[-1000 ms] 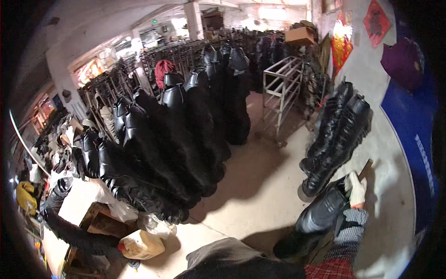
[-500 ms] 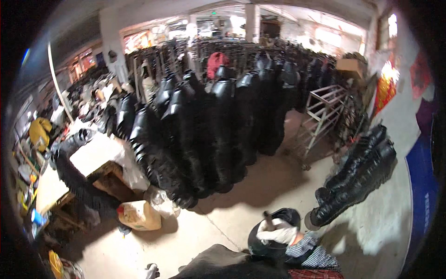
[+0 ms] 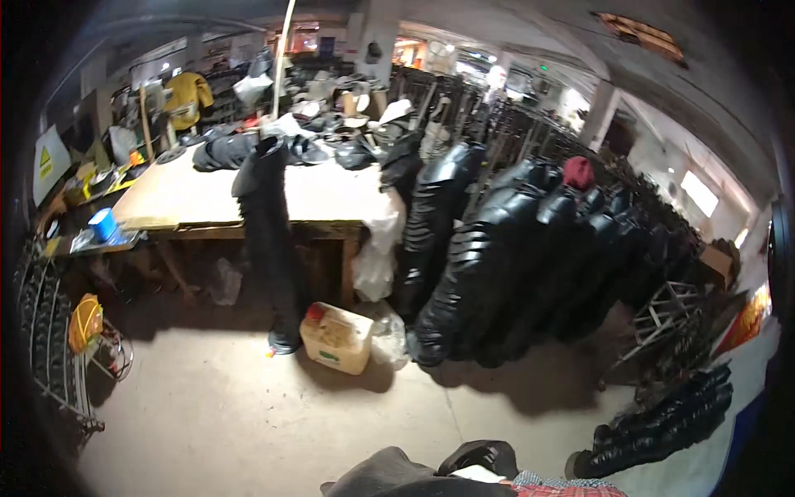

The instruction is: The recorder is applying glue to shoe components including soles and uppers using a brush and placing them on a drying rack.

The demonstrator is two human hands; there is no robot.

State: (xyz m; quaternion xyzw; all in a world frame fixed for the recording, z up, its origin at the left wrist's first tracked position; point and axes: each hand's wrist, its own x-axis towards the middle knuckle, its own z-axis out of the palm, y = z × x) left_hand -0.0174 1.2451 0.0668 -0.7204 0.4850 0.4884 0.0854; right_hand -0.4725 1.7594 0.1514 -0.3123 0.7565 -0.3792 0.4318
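At the bottom edge, a strip of my right hand in a white glove shows below a black, rounded, hollow-looking thing. The fingers are hidden, so their grip on it cannot be made out. A checked sleeve runs beside the glove. My left hand is out of the picture. Dark cloth over my lap or leg fills the bottom middle. To the right, a long row of nested shiny black pieces lies on the floor.
Tall leaning stacks of black nested pieces stand ahead. Left of them is a worktable, one stack leaning on its edge. A yellowish jug with a red cap stands on the floor. Metal racks are at far left.
My view has swung left, bringing the worktable toward the middle. My right hand and the black hollow thing have sunk to the bottom edge; the stick-like piece by the glove no longer shows.
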